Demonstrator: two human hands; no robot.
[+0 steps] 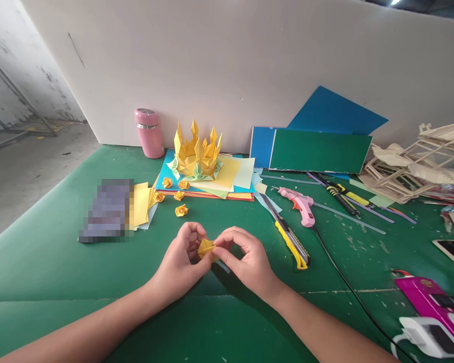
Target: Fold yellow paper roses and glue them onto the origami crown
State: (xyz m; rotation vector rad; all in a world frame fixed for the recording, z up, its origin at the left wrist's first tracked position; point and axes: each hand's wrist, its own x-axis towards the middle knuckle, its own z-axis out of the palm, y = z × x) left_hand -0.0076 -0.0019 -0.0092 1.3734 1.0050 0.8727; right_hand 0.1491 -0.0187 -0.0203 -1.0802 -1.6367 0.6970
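Observation:
Between both hands is a small folded piece of yellow paper (207, 247), held a little above the green table. My left hand (185, 254) pinches it from the left with thumb and fingers. From the right, my right hand (245, 257) grips its edge between thumb and forefinger. Several yellow folded paper roses (181, 210) lie just beyond my hands. Behind them a yellow folded paper crown (197, 154) with pale green paper leaves (197, 171) stands on stacked coloured paper (245, 174). A pale blue strip (223, 266) shows partly beneath my hands.
On the right lie a yellow utility knife (293, 244), a pink glue gun (300, 205) with a black cord, pliers (340, 194), and a magenta power strip (426, 297). A pink flask (150, 133) stands at the back. Wooden stick models (408, 166) occupy the far right.

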